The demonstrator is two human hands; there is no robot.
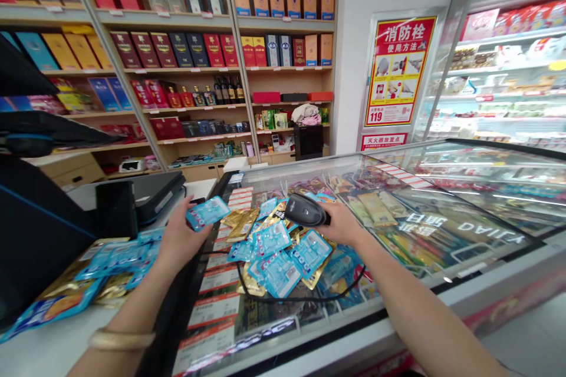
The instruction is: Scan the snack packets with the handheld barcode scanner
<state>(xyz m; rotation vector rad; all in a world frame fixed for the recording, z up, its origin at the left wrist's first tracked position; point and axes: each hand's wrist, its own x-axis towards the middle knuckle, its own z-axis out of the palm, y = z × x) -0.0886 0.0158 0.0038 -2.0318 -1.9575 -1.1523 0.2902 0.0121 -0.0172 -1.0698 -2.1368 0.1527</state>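
My left hand (pixel 181 235) grips a blue snack packet (pixel 207 212) above the left edge of the glass-topped freezer (pixel 415 274). In my right hand (pixel 345 225) is a black handheld barcode scanner (pixel 305 211), its head pointing left over a heap of packets. Blue packets (pixel 276 274) with printed codes and gold packets (pixel 243 224) make up that heap, lying loose on the glass. The scanner's black cable (pixel 305 299) loops across the glass in front of the heap. Another pile of blue packets (pixel 121 259) and gold ones rests on the counter by my left forearm.
A black monitor or till (pixel 35 230) and a dark flat device (pixel 154 194) stand at the left. Shelves of boxed goods (pixel 221 50) line the back wall. A red fire-hydrant sign (pixel 400 70) hangs behind, and a lit display cooler (pixel 513 70) stands at the right.
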